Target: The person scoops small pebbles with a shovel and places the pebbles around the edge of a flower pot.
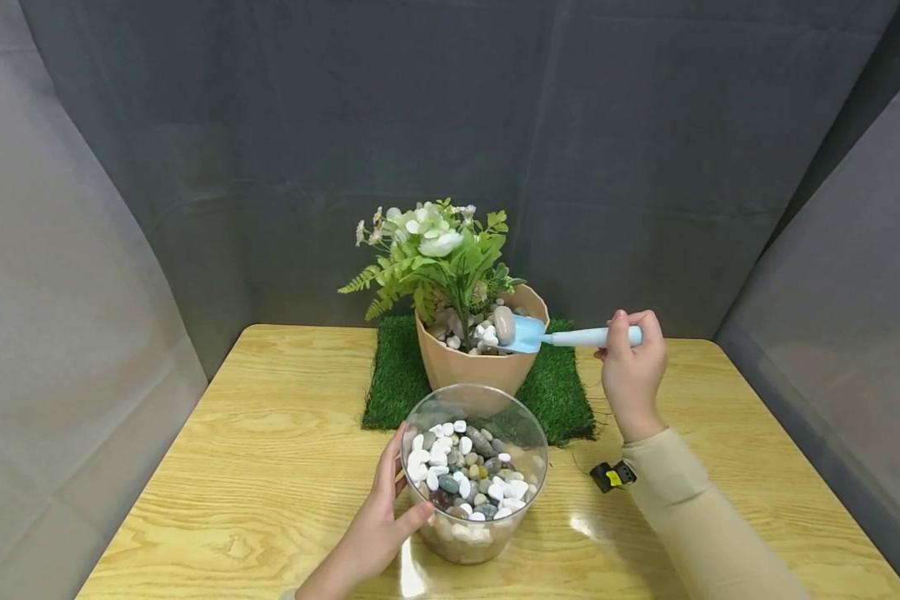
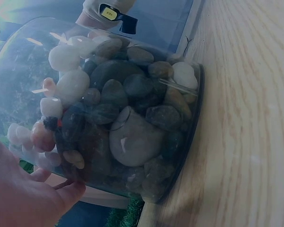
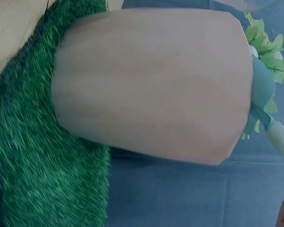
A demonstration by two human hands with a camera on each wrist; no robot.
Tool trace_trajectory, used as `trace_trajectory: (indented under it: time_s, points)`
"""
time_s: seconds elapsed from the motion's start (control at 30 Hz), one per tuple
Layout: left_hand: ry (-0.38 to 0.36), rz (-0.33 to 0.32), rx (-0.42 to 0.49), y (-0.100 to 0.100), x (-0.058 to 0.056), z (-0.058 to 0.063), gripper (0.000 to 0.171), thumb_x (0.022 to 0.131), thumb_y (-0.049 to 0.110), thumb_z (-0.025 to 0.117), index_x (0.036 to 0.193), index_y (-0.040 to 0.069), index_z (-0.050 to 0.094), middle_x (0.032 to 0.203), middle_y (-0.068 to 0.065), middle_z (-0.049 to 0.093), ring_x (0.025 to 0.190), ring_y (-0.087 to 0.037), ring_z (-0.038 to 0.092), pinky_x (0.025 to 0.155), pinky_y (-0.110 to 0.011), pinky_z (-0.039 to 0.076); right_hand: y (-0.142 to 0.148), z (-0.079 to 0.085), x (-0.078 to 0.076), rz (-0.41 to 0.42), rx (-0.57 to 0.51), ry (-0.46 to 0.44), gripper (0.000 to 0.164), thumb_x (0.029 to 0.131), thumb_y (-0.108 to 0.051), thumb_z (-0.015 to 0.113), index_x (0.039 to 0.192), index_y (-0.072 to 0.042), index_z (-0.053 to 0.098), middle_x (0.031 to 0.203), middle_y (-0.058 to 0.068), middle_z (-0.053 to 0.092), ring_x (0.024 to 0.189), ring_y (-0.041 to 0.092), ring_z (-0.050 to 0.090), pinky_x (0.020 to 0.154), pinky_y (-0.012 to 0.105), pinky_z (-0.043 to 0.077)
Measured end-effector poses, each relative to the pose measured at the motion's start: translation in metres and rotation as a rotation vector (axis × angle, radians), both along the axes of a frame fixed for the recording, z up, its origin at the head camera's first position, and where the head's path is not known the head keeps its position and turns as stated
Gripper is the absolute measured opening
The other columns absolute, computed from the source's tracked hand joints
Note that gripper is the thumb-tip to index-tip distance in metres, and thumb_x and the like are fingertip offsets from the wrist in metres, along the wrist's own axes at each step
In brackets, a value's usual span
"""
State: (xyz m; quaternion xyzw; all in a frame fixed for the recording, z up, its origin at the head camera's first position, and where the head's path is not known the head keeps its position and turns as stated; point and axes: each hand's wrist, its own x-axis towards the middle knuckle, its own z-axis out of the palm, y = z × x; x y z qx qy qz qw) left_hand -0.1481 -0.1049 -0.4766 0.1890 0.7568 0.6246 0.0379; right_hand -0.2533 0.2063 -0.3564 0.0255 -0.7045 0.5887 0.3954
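My right hand (image 1: 633,375) grips the pale blue handle of a small shovel (image 1: 527,333). Its blade is over the right rim of a peach flower pot (image 1: 480,371), with a large brownish pebble (image 1: 504,325) at its tip. White and grey stones lie in the pot around an artificial plant (image 1: 442,258) with pale flowers. In front stands a clear plastic bucket (image 1: 474,546) partly filled with white, grey and brown pebbles (image 1: 465,471). My left hand (image 1: 378,517) holds the bucket's left side, thumb in front and fingers around behind. In the right wrist view the shovel (image 3: 262,85) meets the pot's rim.
Under the pot lies a green artificial grass mat (image 1: 397,375) on a wooden table (image 1: 270,467). Dark grey cloth (image 1: 390,108) hangs behind, and lighter grey cloth stands at both sides. A small black device with a yellow mark (image 1: 612,477) sits at my right wrist.
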Motion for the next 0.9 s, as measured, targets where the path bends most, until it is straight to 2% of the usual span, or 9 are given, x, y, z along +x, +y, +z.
trace_trajectory:
  time_s: [0.07,0.17,0.3,0.53,0.9]
  points:
    - [-0.004,-0.001,0.002,0.0,0.0,0.0,0.096,0.098,0.021,0.066,0.167,0.02,0.0,0.172,-0.021,0.008,0.155,-0.049,0.017,0.124,-0.065,0.02,0.006,-0.003,-0.005,0.008,0.021,0.007,0.027,0.106,-0.008,0.047,0.084,0.008,0.047,0.084,-0.007,0.058,0.056,0.003,0.052,0.053,0.014,0.052]
    - [-0.003,0.001,0.004,0.001,0.0,0.0,0.096,0.097,0.02,0.066,0.167,0.018,0.0,0.172,-0.02,0.009,0.155,-0.047,0.018,0.124,-0.064,0.02,0.016,-0.01,-0.014,0.005,0.046,-0.004,0.029,0.107,-0.011,0.049,0.088,0.011,0.049,0.086,-0.007,0.059,0.055,0.002,0.051,0.053,0.012,0.051]
    - [0.004,0.005,0.0,0.001,0.0,0.001,0.096,0.097,0.021,0.066,0.167,0.021,0.0,0.172,-0.02,0.009,0.156,-0.048,0.017,0.124,-0.064,0.02,0.024,-0.018,-0.021,-0.01,0.068,-0.043,0.028,0.108,-0.016,0.05,0.088,0.005,0.05,0.088,-0.006,0.06,0.057,0.002,0.052,0.054,0.012,0.052]
    - [0.01,0.01,-0.013,0.001,0.001,0.0,0.096,0.098,0.026,0.066,0.167,0.025,0.0,0.173,-0.019,0.009,0.156,-0.048,0.012,0.123,-0.066,0.021,0.025,-0.019,-0.02,-0.033,0.061,-0.063,0.026,0.107,-0.014,0.049,0.085,-0.001,0.049,0.088,-0.008,0.06,0.057,0.004,0.053,0.055,0.013,0.053]
    - [0.021,0.008,-0.012,0.001,0.0,-0.001,0.096,0.098,0.024,0.066,0.167,0.025,0.0,0.172,-0.019,0.009,0.156,-0.047,0.014,0.123,-0.065,0.022,0.027,-0.03,-0.02,-0.077,-0.043,-0.093,0.026,0.109,-0.02,0.048,0.083,-0.015,0.049,0.087,-0.006,0.058,0.06,0.003,0.056,0.055,0.013,0.054]
